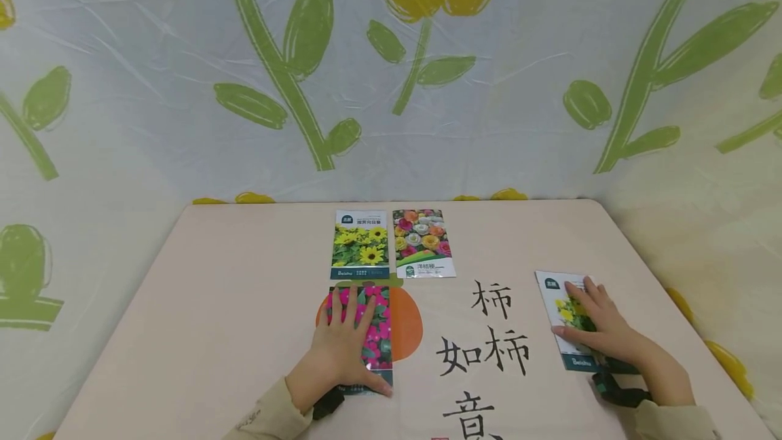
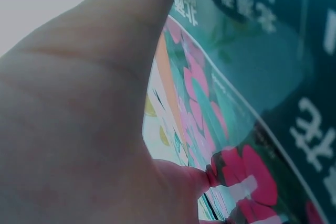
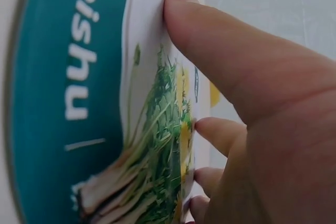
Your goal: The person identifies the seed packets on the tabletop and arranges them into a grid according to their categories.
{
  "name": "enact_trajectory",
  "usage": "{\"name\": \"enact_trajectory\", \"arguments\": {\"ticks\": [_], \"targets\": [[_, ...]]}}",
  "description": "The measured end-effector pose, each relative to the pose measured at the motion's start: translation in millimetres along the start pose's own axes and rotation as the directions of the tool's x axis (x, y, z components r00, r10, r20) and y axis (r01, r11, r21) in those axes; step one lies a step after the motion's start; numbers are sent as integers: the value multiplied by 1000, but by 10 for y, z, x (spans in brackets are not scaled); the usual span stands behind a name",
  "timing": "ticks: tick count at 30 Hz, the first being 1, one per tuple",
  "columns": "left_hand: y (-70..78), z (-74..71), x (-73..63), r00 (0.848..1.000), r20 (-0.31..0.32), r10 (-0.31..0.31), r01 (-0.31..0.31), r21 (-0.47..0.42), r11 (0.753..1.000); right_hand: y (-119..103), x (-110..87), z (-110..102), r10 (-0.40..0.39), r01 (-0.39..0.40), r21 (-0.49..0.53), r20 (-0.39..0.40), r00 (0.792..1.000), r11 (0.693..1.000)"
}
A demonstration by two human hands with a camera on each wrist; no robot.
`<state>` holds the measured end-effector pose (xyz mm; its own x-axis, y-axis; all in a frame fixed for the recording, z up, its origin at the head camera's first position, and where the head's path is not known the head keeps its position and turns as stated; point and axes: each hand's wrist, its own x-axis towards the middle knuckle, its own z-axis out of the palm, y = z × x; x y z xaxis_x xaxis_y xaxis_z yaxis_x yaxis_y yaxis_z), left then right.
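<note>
My left hand (image 1: 343, 352) lies with fingers spread over a seed packet with pink flowers (image 1: 380, 331), pressing it to the table over an orange printed persimmon. In the left wrist view, that packet's dark green band (image 2: 262, 51) and pink flowers show beside the forearm and fingers. At the right, my right hand (image 1: 605, 324) rests on a white seed packet with yellow flowers (image 1: 573, 311), which lies slightly tilted. Its thumb (image 3: 205, 30) touches the packet near an edge in the right wrist view, and several fingertips touch farther along. Both hands hide part of their packets.
A sunflower seed packet (image 1: 360, 244) and a packet with mixed-colour flowers (image 1: 424, 243) lie side by side toward the back of the table (image 1: 232, 304). Black Chinese characters (image 1: 482, 352) are printed on the tabletop between the hands. A flower-patterned cloth (image 1: 489, 121) hangs behind.
</note>
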<state>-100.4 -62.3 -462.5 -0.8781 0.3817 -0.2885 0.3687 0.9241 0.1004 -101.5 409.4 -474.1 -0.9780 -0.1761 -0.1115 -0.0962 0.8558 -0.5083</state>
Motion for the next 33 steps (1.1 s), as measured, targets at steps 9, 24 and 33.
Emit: {"name": "enact_trajectory", "arguments": {"ticks": [9, 24, 33], "targets": [[9, 13, 2, 1000, 0, -6, 6, -15, 1000, -112, -2, 41, 1, -1, -12, 25, 1000, 1000], [3, 6, 2, 1000, 3, -11, 11, -3, 1000, -299, 10, 184, -12, 12, -16, 11, 1000, 1000], [9, -4, -14, 1000, -8, -13, 13, 0, 1000, -467, 7, 256, -7, 9, -47, 35, 999, 999]]}}
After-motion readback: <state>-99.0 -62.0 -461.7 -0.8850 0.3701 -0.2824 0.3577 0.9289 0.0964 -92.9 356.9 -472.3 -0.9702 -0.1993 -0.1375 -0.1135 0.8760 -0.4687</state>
